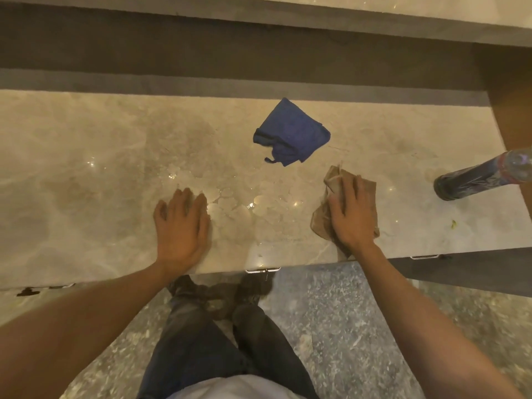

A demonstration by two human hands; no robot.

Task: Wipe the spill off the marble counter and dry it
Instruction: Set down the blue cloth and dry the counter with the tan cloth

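A wet spill point(239, 205) of glistening puddles spreads over the middle of the beige marble counter point(86, 174). My left hand point(181, 223) lies flat on the counter, palm down, fingers together, touching the spill's left edge and holding nothing. My right hand point(352, 211) presses flat on a crumpled brown cloth point(322, 223) just right of the spill, near the counter's front edge. A folded blue cloth point(293, 132) lies apart behind the spill, untouched.
A plastic bottle point(483, 175) with a dark label stands at the counter's right end. A small green scrap point(454, 224) lies near it. A dark ledge point(230, 82) runs behind the counter. Drawer handles point(262, 270) show under the front edge, above the speckled floor.
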